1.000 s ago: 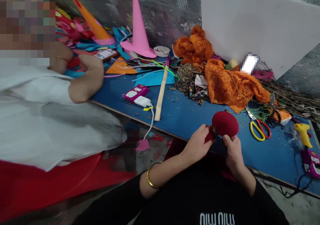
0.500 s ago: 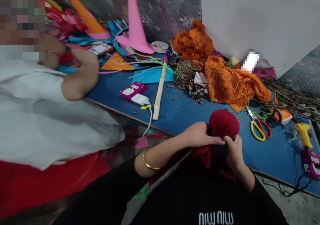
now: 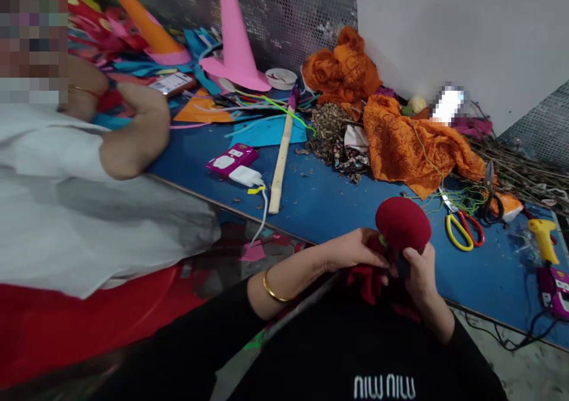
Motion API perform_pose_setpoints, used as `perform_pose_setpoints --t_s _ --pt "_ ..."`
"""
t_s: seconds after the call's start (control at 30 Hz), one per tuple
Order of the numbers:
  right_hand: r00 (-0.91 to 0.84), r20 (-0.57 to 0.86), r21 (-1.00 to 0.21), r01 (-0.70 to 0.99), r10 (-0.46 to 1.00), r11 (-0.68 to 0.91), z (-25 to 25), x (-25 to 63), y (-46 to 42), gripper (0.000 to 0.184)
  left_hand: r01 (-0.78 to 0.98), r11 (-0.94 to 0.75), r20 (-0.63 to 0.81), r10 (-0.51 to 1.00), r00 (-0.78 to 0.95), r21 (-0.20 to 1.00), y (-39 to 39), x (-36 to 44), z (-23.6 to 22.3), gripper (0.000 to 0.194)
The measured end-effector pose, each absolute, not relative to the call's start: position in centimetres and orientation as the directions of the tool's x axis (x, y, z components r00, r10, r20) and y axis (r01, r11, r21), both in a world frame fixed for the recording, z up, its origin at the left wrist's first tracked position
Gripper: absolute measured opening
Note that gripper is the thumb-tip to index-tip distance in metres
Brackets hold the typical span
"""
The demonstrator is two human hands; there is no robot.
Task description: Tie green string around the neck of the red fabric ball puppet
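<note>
**Both hands at work beneath a rounded red pad**

The blue desk crosses the middle of the frame, and over its near edge, right of centre, sits the red pad, held just above the wearer's lap. The right hand grasps it from below, thumb pressed to its lower rim. The left hand is bent in at the lower left of the pad, fingertips tucked underneath; whether they are closed on anything, I cannot tell. Dark red cloth hangs below them, and a small green bit shows by the left thumb. The step looks like fiddly work on the pad's underside, and the next move seems to call for a steady right grip and fine left fingertips.

Counted from large to small: one desk; one co-worker in white, at left; one pale board, upper right; two heaps of orange cloth, one right of centre and one above it; two cones, pink and orange, upper left; one pale stick, centre; two pairs of scissors at right, one with yellow and red handles, one with black handles; two purple devices, left of centre and lower right; one yellow tool, far right; one white roll, upper centre.
</note>
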State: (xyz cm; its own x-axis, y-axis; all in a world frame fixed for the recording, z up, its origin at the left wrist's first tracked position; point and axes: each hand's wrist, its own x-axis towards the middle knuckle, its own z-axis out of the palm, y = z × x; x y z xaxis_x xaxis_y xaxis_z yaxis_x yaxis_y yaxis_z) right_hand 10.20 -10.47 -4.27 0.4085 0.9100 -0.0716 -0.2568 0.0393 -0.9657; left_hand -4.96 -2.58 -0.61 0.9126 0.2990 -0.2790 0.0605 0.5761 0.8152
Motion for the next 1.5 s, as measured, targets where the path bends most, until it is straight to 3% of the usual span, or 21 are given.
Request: perform_pose_setpoints --t_s 0.2,0.4,0.67,0.83,0.9,1.03,1.17,1.27,1.37,1.5 --pt "0.417 -0.001 -0.97 -0.22 0.909 0.1 -3.9 10.1 -10.3 0.019 0.046 0.573 -0.279 0.325 0.904 0.818 -2.7 -5.1 -2.0 0.041" --pt "0.428 -0.022 -0.953 -0.283 0.903 0.111 -4.0 10.0 -10.4 0.021 -0.036 0.622 -0.241 0.356 0.903 0.782 -3.4 -4.7 -2.6 0.062" --pt "0.408 -0.015 -0.951 -0.288 0.913 0.113 -4.3 9.9 -10.9 0.025 -0.095 0.61 -0.129 0.312 0.941 0.787 -3.2 -5.3 -3.2 0.04" --pt "0.429 -0.069 -0.944 -0.319 0.901 0.079 -4.4 9.8 -10.9 0.023 0.048 0.521 -0.221 0.274 0.936 0.852 -3.1 -6.0 -2.5 0.03" --pt "0.45 -0.115 -0.937 -0.345 0.885 0.053 -4.5 9.9 -10.6 0.022 0.081 0.394 -0.24 0.372 0.897 0.916 -3.3 -5.8 -2.1 0.027" --pt "0.398 -0.234 -0.911 -0.409 0.887 -0.057 -4.4 10.0 -9.7 0.02 0.132 0.008 -0.099 0.705 0.703 0.991 -3.9 -5.0 -1.6 0.03" --pt "0.287 -0.243 -0.884 -0.46 0.927 -0.09 -3.8 9.9 -9.7 0.034 0.185 -0.04 -0.086 0.774 0.628 0.982 -4.0 -5.1 -0.8 0.037" --pt "0.247 -0.181 -0.936 -0.339 0.952 -0.09 -3.3 9.8 -10.4 0.033 0.243 -0.059 -0.108 0.777 0.62 0.968 -3.7 -5.5 0.0 0.034" --pt "0.237 -0.058 -0.998 0.0 0.97 -0.06 -2.9 9.9 -11.2 0.022 0.298 -0.067 -0.135 0.782 0.609 0.952 -3.5 -5.8 0.5 0.03" --pt "0.181 0.125 -0.909 0.414 0.976 0.04 -2.8 10.5 -11.5 0.025 0.297 -0.05 -0.148 0.78 0.608 0.954 -3.7 -5.7 0.5 0.03"
